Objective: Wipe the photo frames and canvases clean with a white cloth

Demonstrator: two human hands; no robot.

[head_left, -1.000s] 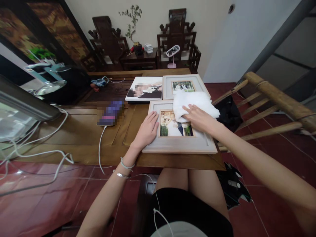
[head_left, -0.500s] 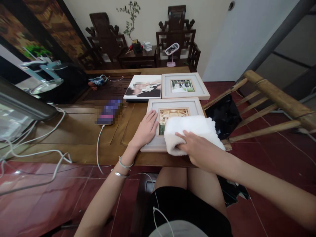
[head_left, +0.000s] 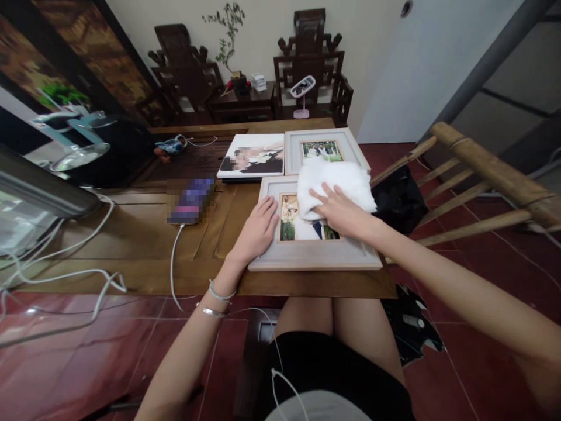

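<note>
A pale picture frame (head_left: 315,255) lies face up at the table's near edge, with a photo partly covered behind its pane. My left hand (head_left: 259,229) rests flat along its left side, fingers stretched out. In my right hand (head_left: 339,211) is a folded white towel (head_left: 335,178), pressed down by spread fingers; the thumb is hidden. The towel covers the upper part of this frame and overlaps the lower edge of a second frame (head_left: 352,146) behind it. To the left of that one lies a white-edged photo panel (head_left: 252,168) on something dark.
On the wooden table (head_left: 144,234) are a phone (head_left: 189,202) with a white cable and a pink-based mirror (head_left: 302,105) near the back. A black pot (head_left: 127,140) and loose white cables (head_left: 65,275) stand left. A bamboo chair (head_left: 495,169) is close by on the right.
My right hand has slid the towel away from me, up over the near frame to the edge of the far one. My left hand has stayed on the frame's left side.
</note>
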